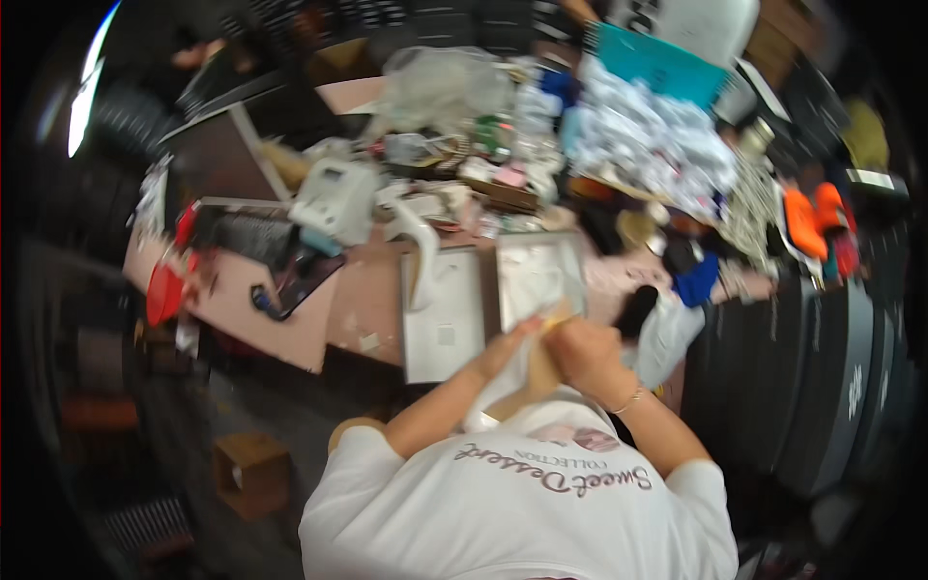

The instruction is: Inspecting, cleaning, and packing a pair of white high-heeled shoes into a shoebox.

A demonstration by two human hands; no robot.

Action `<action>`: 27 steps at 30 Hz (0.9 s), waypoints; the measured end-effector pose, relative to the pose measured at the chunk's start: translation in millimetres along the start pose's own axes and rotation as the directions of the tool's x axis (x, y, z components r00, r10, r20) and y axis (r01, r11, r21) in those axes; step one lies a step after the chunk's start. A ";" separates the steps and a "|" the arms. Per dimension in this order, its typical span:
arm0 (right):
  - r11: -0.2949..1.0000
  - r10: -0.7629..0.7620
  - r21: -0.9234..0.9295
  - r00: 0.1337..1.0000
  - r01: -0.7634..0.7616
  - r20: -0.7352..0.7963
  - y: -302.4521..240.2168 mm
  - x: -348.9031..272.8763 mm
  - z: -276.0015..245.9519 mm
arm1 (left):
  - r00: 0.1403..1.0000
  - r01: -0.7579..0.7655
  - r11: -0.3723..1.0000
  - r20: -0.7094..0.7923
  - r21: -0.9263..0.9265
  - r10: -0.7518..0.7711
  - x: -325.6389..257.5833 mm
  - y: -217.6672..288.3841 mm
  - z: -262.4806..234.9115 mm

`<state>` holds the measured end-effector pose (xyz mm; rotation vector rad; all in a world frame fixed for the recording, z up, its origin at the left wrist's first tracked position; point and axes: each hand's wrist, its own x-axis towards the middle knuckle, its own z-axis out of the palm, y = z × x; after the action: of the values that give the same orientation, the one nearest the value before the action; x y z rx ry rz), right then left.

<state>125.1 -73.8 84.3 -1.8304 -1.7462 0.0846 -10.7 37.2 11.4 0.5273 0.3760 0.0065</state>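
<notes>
Close in front of my chest, both hands are together on a tan and white paper-like piece [542, 373], blurred by motion. My right hand [590, 360] is closed in a fist round its upper end. My left hand [505, 350] pinches its left side, where the white part hangs down. Just beyond the hands lies an open white shallow box, its white tray [570, 253] on the right and a flat white half [442, 353] on the left. What fills the tray is too blurred to name.
A white curved stand [422, 253] rises beside the box, with a white label printer [335, 200] and a keyboard [253, 239] farther left. White crumpled wads [650, 140] heap up by a teal bin [662, 63]. Black boxes [820, 387] stand at the right; a wooden crate [251, 474] sits lower left.
</notes>
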 end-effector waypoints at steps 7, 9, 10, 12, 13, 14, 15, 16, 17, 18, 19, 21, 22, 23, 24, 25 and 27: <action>0.985 -0.008 0.172 0.995 0.025 -0.100 -19.4 -3.4 7.2 | 0.965 -0.225 0.973 0.148 0.050 0.215 -9.0 20.4 32.4; 0.945 0.243 0.228 0.970 -0.236 -0.002 -3.8 28.0 7.5 | 0.947 -0.278 0.960 0.176 0.026 0.270 -14.7 1.4 25.2; 0.972 0.127 0.197 0.992 -0.128 0.017 -7.6 18.6 1.5 | 0.930 -0.328 0.945 0.182 0.009 0.321 -19.3 -8.4 25.0; 0.982 -0.111 0.153 0.994 0.108 0.012 -25.1 8.0 1.0 | 0.888 -0.456 0.874 0.144 0.168 0.436 -24.1 5.9 21.8; 0.970 -0.218 0.141 0.962 0.196 0.166 -48.6 1.4 -8.7 | 0.891 -0.446 0.890 0.136 0.096 0.433 -23.5 5.3 23.5; 0.985 -0.088 0.163 0.984 0.062 0.155 -38.4 8.4 -4.2 | 0.894 -0.434 0.900 0.136 0.031 0.427 -23.8 8.1 26.5; 0.981 0.054 0.179 0.988 -0.080 0.147 -20.1 18.0 2.4 | 0.918 -0.384 0.922 0.124 0.049 0.376 -27.4 9.6 30.1; 0.956 0.196 0.195 0.970 -0.221 0.141 -10.2 26.8 7.2 | 0.940 -0.331 0.941 0.112 0.066 0.323 -33.7 12.7 32.8; 0.918 0.249 0.292 0.963 -0.269 0.104 -21.7 56.1 3.9 | 0.958 -0.276 0.957 0.100 0.092 0.267 -37.7 17.5 32.7; 0.954 0.104 0.268 0.987 -0.133 0.119 -25.1 49.2 0.2 | 0.940 -0.338 0.934 0.086 0.117 0.329 -37.2 17.5 32.3; 0.969 -0.042 0.245 0.990 0.008 0.136 -31.6 33.7 -2.5 | 0.918 -0.397 0.906 0.074 0.144 0.390 -34.6 14.8 32.1; 0.956 -0.181 0.250 0.980 0.155 0.084 -73.4 25.0 -13.9 | 0.913 -0.407 0.906 0.060 0.116 0.403 -18.9 -5.9 12.7; 0.950 -0.170 0.267 0.985 0.165 -0.002 -98.7 29.7 -21.0 | 0.921 -0.389 0.909 0.054 0.151 0.386 -17.2 -5.5 9.1; 0.956 -0.131 0.269 0.991 0.120 0.023 -76.3 27.5 -13.9 | 0.926 -0.377 0.909 0.047 0.179 0.375 -18.2 -8.8 8.9; 0.960 -0.090 0.271 0.995 0.074 0.045 -48.4 26.1 -6.7 | 0.931 -0.362 0.908 0.039 0.209 0.363 -20.2 -11.2 10.2; 0.962 -0.041 0.271 0.997 0.024 0.058 -24.4 26.8 -1.3 | 0.980 -0.190 0.977 0.085 0.101 0.181 -28.8 -1.8 18.1; 0.967 -0.079 0.249 0.995 0.060 0.066 -56.0 30.4 -10.3 | 0.947 -0.321 0.923 0.085 0.214 0.309 -24.8 8.5 19.9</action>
<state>84.0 -52.1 129.0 -1.6027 -1.7624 0.3324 -26.0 32.3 40.1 0.8078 0.2399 0.2648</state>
